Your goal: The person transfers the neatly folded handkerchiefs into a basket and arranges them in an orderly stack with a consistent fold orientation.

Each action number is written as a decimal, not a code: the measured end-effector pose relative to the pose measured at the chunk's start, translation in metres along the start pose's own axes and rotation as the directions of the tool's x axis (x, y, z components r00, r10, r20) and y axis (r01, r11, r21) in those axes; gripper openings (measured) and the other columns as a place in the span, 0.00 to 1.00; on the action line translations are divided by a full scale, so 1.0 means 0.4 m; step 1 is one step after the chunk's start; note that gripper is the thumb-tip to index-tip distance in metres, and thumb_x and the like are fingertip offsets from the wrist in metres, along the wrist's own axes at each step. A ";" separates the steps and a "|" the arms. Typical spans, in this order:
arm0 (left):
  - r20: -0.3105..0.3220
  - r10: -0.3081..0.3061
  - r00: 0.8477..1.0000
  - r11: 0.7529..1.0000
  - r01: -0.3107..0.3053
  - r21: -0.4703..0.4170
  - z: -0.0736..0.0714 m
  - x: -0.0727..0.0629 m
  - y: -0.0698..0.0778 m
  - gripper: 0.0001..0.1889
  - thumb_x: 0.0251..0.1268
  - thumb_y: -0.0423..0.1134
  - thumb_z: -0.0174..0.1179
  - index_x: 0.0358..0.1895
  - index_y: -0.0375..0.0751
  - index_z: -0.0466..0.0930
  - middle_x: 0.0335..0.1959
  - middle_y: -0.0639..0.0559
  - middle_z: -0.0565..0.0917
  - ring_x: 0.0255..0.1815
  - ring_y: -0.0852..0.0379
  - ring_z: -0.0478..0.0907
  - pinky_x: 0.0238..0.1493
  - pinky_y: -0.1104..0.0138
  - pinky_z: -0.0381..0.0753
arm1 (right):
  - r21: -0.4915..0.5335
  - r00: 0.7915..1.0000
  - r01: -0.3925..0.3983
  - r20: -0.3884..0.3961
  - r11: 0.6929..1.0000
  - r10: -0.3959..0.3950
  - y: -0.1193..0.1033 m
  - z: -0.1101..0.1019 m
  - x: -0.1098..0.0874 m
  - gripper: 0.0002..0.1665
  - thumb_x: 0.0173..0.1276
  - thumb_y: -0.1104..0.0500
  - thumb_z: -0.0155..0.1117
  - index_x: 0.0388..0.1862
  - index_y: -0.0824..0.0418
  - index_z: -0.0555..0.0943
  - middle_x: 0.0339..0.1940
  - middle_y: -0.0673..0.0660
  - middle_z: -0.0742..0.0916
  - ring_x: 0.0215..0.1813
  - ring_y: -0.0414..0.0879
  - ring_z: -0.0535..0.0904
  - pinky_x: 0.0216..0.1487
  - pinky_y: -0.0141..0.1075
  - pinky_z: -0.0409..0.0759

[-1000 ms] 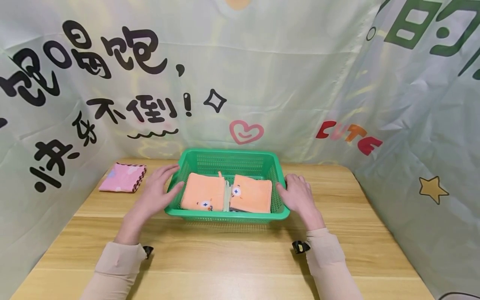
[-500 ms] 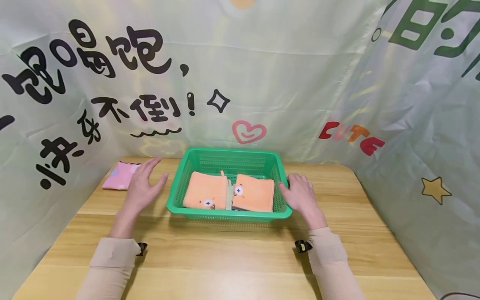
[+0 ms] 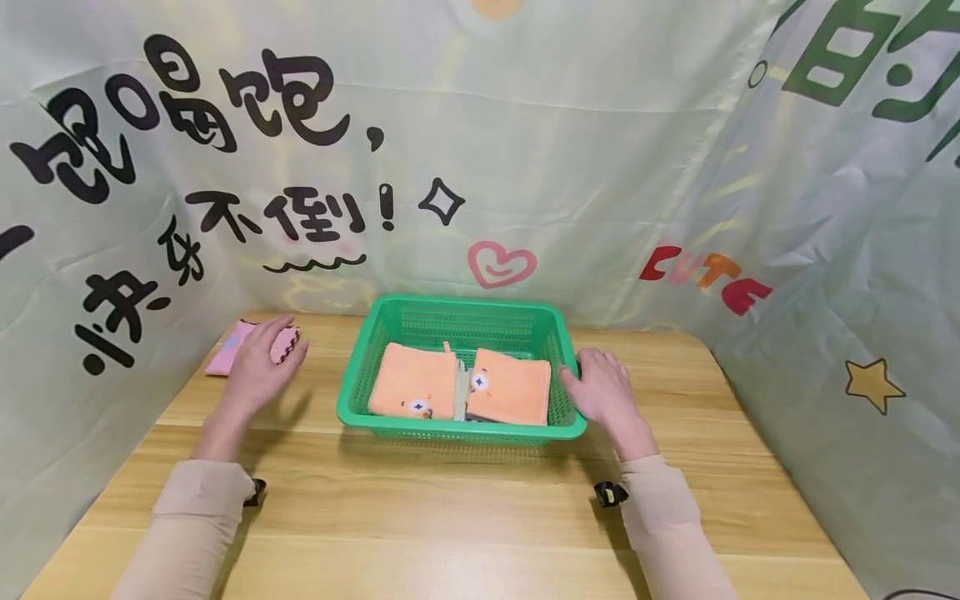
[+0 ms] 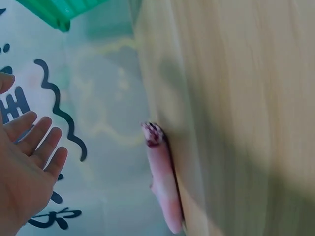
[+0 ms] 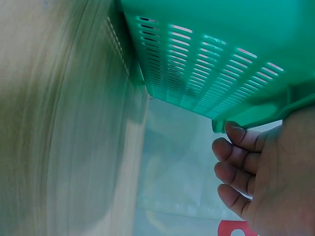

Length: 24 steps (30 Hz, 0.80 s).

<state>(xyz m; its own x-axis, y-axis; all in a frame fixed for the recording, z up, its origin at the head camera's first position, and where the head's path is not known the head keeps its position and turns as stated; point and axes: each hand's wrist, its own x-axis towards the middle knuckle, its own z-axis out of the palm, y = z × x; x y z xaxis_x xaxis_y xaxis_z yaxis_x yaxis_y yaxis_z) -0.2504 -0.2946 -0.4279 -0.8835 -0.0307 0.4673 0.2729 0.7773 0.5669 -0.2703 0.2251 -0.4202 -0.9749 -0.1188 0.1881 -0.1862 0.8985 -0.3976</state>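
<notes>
A green plastic basket (image 3: 461, 431) sits at the back middle of the table, with a folded orange towel (image 3: 412, 379) at its left and another orange towel (image 3: 510, 387) at its right. My right hand (image 3: 600, 387) grips the basket's right rim, thumb over the inside and fingers outside; the right wrist view shows those fingers (image 5: 236, 172) curled by the rim. To the left, my left hand (image 3: 258, 367) is over a folded pink cloth (image 3: 225, 357) with a checked edge, partly covering it in the head view. In the left wrist view the fingers (image 4: 42, 140) are apart from the cloth.
The wooden table (image 3: 450, 525) meets a printed fabric backdrop (image 3: 585, 167) behind and at both sides. Light green folded fabric (image 3: 461, 392) stands between the orange towels in the basket. A dark cable (image 3: 911, 593) shows at the lower right corner.
My left hand has left the basket's left side and moved left to the pink cloth. The right hand stays at the basket's right rim. The head view has shifted slightly.
</notes>
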 end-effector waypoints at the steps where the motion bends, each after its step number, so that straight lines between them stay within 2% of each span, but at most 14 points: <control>1: 0.003 -0.006 1.000 1.000 0.006 -0.003 -0.004 0.001 -0.009 0.31 0.76 0.46 0.58 0.73 0.30 0.69 0.71 0.27 0.70 0.72 0.24 0.63 0.70 0.32 0.60 | 0.000 1.000 0.001 -0.001 1.000 -0.001 0.000 0.000 0.000 0.18 0.79 0.47 0.54 0.39 0.61 0.76 0.37 0.58 0.80 0.43 0.57 0.69 0.45 0.48 0.65; 6: 0.029 -0.047 0.998 0.999 0.047 -0.010 -0.018 0.005 -0.052 0.30 0.77 0.44 0.58 0.73 0.29 0.68 0.70 0.26 0.70 0.72 0.24 0.63 0.70 0.32 0.60 | -0.014 1.000 0.002 -0.003 1.000 -0.002 0.004 0.005 0.002 0.18 0.78 0.46 0.53 0.38 0.61 0.76 0.38 0.59 0.80 0.45 0.58 0.71 0.47 0.50 0.66; 10: 0.069 -0.092 0.993 0.996 0.092 0.008 -0.032 0.008 -0.079 0.31 0.78 0.47 0.56 0.75 0.30 0.66 0.72 0.24 0.68 0.74 0.22 0.59 0.71 0.30 0.57 | -0.022 1.000 -0.007 0.003 1.000 0.007 0.006 0.008 0.002 0.18 0.79 0.46 0.52 0.38 0.60 0.75 0.39 0.58 0.80 0.46 0.58 0.71 0.47 0.50 0.66; 17: 0.158 -0.189 0.969 0.982 0.183 0.049 -0.056 0.014 -0.129 0.34 0.81 0.52 0.50 0.78 0.31 0.60 0.78 0.24 0.58 0.78 0.21 0.51 0.71 0.28 0.51 | -0.021 1.000 -0.003 0.006 1.000 0.003 0.006 0.005 -0.001 0.18 0.79 0.47 0.52 0.39 0.60 0.76 0.39 0.59 0.80 0.46 0.58 0.71 0.47 0.51 0.66; 21: 0.181 -0.212 0.960 0.977 0.206 0.050 -0.065 0.019 -0.164 0.35 0.82 0.51 0.49 0.79 0.28 0.57 0.78 0.21 0.55 0.77 0.19 0.51 0.72 0.29 0.51 | -0.021 1.000 0.000 0.008 1.000 0.000 0.005 0.003 0.001 0.18 0.79 0.47 0.52 0.40 0.61 0.76 0.41 0.59 0.81 0.47 0.59 0.71 0.47 0.51 0.67; 24: 0.182 -0.214 0.960 0.977 0.207 0.060 -0.070 0.026 -0.186 0.35 0.82 0.50 0.50 0.78 0.27 0.58 0.77 0.20 0.55 0.75 0.18 0.52 0.72 0.29 0.52 | -0.024 1.000 -0.002 0.010 1.000 0.002 0.003 0.002 0.001 0.19 0.79 0.46 0.52 0.40 0.61 0.76 0.41 0.59 0.81 0.47 0.59 0.71 0.47 0.51 0.67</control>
<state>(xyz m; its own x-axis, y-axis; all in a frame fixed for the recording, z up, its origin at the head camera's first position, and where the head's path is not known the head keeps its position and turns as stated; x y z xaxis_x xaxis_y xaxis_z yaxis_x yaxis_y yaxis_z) -0.2691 -0.3704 -0.4461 -0.9757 -0.0816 0.2033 0.0610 0.7904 0.6095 -0.2710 0.2257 -0.4213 -0.9764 -0.1212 0.1785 -0.1816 0.9084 -0.3766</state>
